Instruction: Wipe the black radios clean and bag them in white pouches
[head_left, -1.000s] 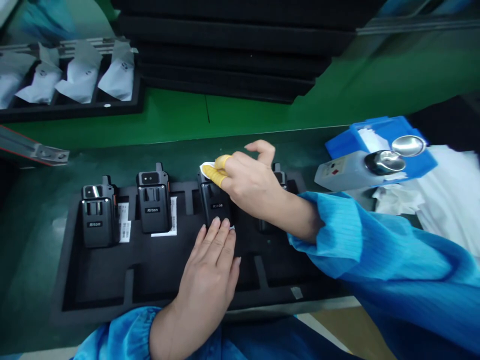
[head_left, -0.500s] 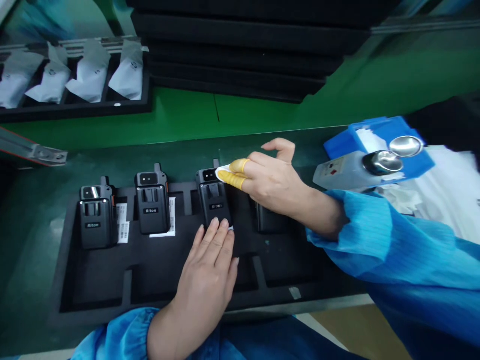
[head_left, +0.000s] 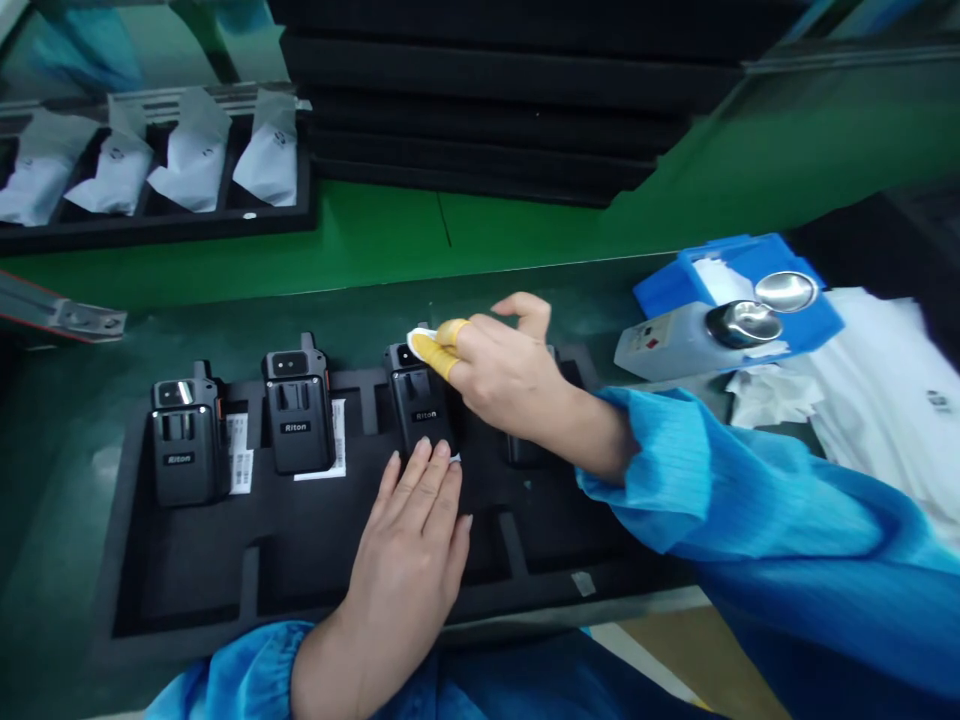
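Note:
A black walkie-talkie [head_left: 422,400] marked "Riton" lies in the black foam tray [head_left: 300,608]. My left hand [head_left: 412,540] rests flat on its lower end, fingers stretched out. Two fingers of my right hand [head_left: 502,370] wear yellow finger cots and press a small white wiping cloth [head_left: 418,338] against the camera window at its top. To the left lie a second walkie-talkie [head_left: 298,425] and a third walkie-talkie [head_left: 184,455], with white barcode labels beside them. Another walkie-talkie [head_left: 529,450] is mostly hidden under my right forearm.
A clear bottle [head_left: 667,340] with a metal pump top stands right, before a blue bin [head_left: 795,260]. Crumpled tissue [head_left: 772,395] and white bags [head_left: 892,390] lie beside it. Stacked black trays [head_left: 487,100] and a tray of wrapped items [head_left: 195,155] sit behind. A metal bracket [head_left: 90,318] juts in left.
My right hand has slid the cloth slightly left across the camera window of the walkie-talkie. My left hand stays on its lower end. The view has shifted a little.

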